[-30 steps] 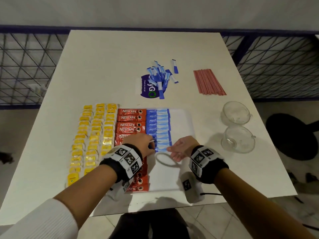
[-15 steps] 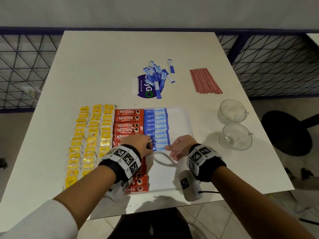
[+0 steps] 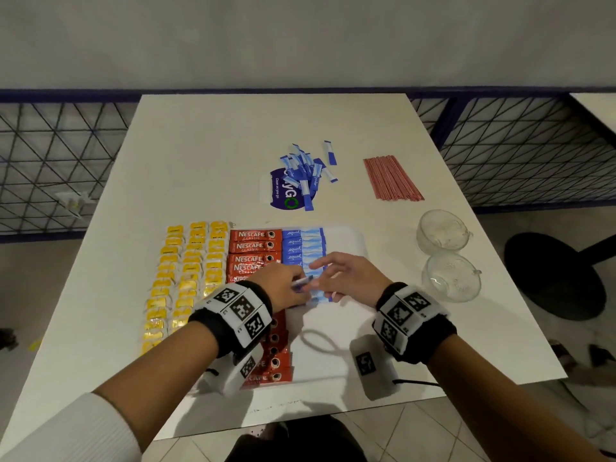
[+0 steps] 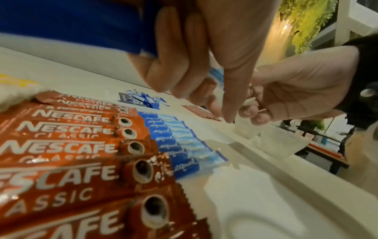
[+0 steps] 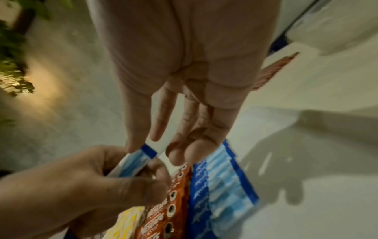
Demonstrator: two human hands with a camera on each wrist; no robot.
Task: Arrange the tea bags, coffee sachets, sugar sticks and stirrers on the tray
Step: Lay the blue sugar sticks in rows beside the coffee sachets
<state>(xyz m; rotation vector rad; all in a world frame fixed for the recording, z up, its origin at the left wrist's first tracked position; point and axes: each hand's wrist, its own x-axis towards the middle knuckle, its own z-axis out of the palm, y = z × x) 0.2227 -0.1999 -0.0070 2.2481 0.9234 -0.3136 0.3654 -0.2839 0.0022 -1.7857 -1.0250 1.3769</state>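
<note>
On the white tray lie a column of red Nescafe coffee sachets and a column of blue sugar sticks. Yellow tea bags lie in three columns to their left. My left hand grips a few sugar sticks above the near end of the blue column. My right hand faces it with straight fingers that touch the free end of the held sticks. A loose pile of sugar sticks and a bundle of red stirrers lie on the far table.
Two clear glass cups stand right of the tray near the table's right edge. A blue sticker lies under the loose pile. Wire fencing runs behind the table on both sides.
Both hands have lifted off the near end of the sugar stick column. The right hand's fingers have stretched out toward the sticks in the left hand.
</note>
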